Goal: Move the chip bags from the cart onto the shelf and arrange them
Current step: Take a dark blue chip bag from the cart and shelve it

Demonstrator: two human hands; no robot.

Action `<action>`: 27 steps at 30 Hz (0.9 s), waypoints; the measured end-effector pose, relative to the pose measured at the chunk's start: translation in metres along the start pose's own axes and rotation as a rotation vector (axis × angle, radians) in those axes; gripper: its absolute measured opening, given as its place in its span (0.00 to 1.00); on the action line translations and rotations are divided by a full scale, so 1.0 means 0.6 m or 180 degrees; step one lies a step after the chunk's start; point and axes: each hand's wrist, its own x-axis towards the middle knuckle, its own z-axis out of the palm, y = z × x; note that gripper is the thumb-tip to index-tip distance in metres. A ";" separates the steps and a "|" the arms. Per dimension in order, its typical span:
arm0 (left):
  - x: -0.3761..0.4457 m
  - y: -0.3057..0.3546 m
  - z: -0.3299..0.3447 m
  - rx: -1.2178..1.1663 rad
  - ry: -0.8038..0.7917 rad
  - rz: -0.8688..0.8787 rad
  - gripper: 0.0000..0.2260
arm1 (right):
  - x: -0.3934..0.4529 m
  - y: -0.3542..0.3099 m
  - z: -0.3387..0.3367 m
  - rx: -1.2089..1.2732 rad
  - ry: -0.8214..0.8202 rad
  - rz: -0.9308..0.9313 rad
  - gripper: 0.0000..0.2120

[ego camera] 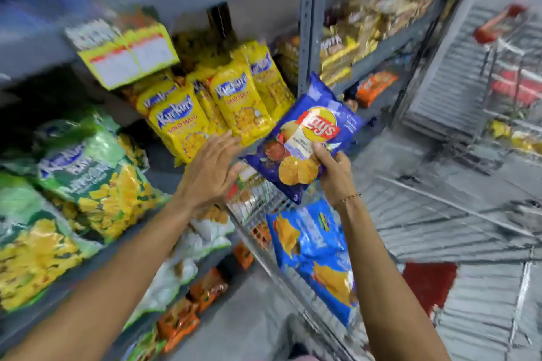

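Right hand (333,168) grips dark blue Lay's bag (305,138) by its lower edge, tilted, just right of yellow Kurkure bags (234,102) on the grey shelf (164,164). Left hand (211,173) spread flat, fingers (225,141) touching those bags' bottoms. Light blue chip bag (316,255) in wire cart (264,240) below the Lay's bag.

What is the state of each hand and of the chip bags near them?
Right hand: gripping the dark blue Lay's bag, held tilted in the air.
Left hand: open, fingers spread, holding nothing.
Yellow Kurkure bags: upright on the shelf.
Light blue chip bag: lying in the wire cart.
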 end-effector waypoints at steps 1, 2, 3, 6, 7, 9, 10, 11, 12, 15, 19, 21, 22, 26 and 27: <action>0.011 -0.001 -0.036 0.0045 0.0251 -0.0026 0.23 | -0.001 -0.038 0.038 -0.0001 -0.0247 -0.0159 0.26; 0.018 -0.002 -0.074 0.0086 0.0490 -0.0052 0.21 | -0.006 -0.073 0.074 -0.0020 -0.0473 -0.0288 0.24; 0.022 -0.003 -0.113 0.0133 0.0730 -0.0083 0.20 | -0.010 -0.105 0.109 -0.0031 -0.0699 -0.0409 0.22; 0.007 -0.009 -0.228 0.0387 0.1426 -0.0166 0.21 | -0.030 -0.185 0.210 -0.0029 -0.1183 -0.0784 0.22; -0.005 -0.014 -0.264 0.0482 0.1612 -0.0217 0.21 | -0.036 -0.206 0.242 -0.0016 -0.1332 -0.0894 0.22; -0.036 -0.027 -0.329 0.0646 0.1907 -0.0411 0.20 | -0.051 -0.240 0.306 -0.0048 -0.1640 -0.1028 0.17; -0.056 -0.035 -0.357 0.0748 0.2030 -0.0522 0.20 | -0.059 -0.253 0.338 -0.0100 -0.1770 -0.1081 0.16; -0.078 -0.043 -0.381 0.0869 0.2124 -0.0646 0.19 | -0.067 -0.264 0.370 -0.0155 -0.1894 -0.1129 0.13; -0.102 -0.051 -0.402 0.1002 0.2187 -0.0787 0.19 | -0.076 -0.273 0.402 -0.0204 -0.2027 -0.1160 0.09; -0.182 -0.076 -0.451 0.1447 0.2182 -0.1253 0.22 | -0.103 -0.286 0.495 -0.0375 -0.2419 -0.1184 0.03; -0.279 -0.106 -0.484 0.1816 0.2079 -0.1986 0.26 | -0.133 -0.288 0.607 -0.0562 -0.2824 -0.1120 0.06; -0.318 -0.117 -0.492 0.1956 0.1971 -0.2329 0.27 | -0.150 -0.281 0.664 -0.0620 -0.2963 -0.1003 0.07; -0.332 -0.123 -0.494 0.2027 0.1942 -0.2456 0.28 | -0.162 -0.277 0.691 -0.0687 -0.3026 -0.0938 0.08; -0.356 -0.139 -0.492 0.2113 0.1803 -0.2770 0.30 | -0.193 -0.249 0.781 -0.0881 -0.3233 -0.0748 0.08; -0.357 -0.143 -0.489 0.2104 0.1748 -0.2797 0.30 | -0.198 -0.241 0.798 -0.0890 -0.3247 -0.0701 0.08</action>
